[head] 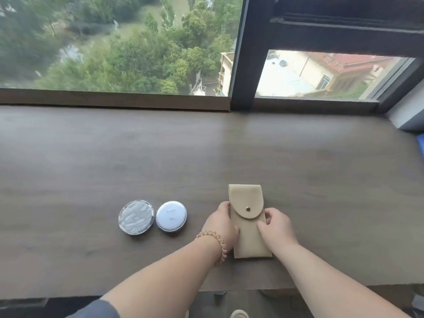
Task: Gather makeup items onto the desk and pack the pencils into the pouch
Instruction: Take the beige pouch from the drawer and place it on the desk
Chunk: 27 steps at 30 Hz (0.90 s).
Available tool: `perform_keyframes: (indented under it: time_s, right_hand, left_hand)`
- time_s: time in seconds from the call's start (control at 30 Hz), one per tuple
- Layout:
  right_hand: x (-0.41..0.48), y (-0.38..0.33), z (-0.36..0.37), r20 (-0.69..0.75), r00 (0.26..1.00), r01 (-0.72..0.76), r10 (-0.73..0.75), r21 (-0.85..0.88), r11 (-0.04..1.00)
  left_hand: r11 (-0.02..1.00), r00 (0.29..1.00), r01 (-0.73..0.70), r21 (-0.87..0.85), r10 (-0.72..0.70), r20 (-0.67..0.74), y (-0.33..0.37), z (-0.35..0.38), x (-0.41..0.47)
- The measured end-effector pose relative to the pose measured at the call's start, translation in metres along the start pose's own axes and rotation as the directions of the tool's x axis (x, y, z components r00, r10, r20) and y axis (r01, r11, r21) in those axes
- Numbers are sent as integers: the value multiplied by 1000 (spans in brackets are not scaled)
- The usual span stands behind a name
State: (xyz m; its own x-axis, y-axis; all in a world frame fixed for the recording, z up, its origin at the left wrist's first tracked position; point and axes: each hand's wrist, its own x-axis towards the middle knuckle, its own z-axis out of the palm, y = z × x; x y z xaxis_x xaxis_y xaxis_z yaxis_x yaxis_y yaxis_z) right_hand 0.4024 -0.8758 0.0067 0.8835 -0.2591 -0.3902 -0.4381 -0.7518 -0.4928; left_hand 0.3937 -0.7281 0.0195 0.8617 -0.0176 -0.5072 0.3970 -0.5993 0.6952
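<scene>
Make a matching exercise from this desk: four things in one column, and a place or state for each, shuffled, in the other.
1. pouch
2. mirrored compact
3. white compact
4. beaded bracelet

A. on the left wrist
B. leftmost thing on the desk
C. flap down, held by the left hand and right hand
D. between the mirrored compact and the left hand

Pairs: 1-C, 2-B, 3-D, 4-A.
</scene>
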Motion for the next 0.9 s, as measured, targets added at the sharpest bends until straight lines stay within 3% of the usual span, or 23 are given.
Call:
perform_keyframes:
  time_s: [0.13,0.23,0.37,0.5,0.83,0.9]
  right_hand:
    - [11,6,-10,-3,988,147,-153,-260,954]
    - [10,7,-15,-48,968,218,-247,-334,917]
    - [4,9,-13,-113,904,362,-412,-311,879]
    - [-17,-10,-3,1,814,552,-580,-310,774]
    - [-122,-114,46,186,585,811,-789,-162,563]
    - [-168,-142,74,216,480,877,-850,-104,469]
  left_hand:
    - [989,988,95,115,-80,-130,9,18,-2]
    - [976,977,120,182,-83,-195,14,25,-5]
    - [927,948,136,350,-18,-319,16,26,-19]
    - [873,894,151,463,79,-441,6,6,-47]
    - [839,772,362,406,-26,-635,-61,-77,-151]
    - [834,717,423,355,-69,-693,-92,-100,-191]
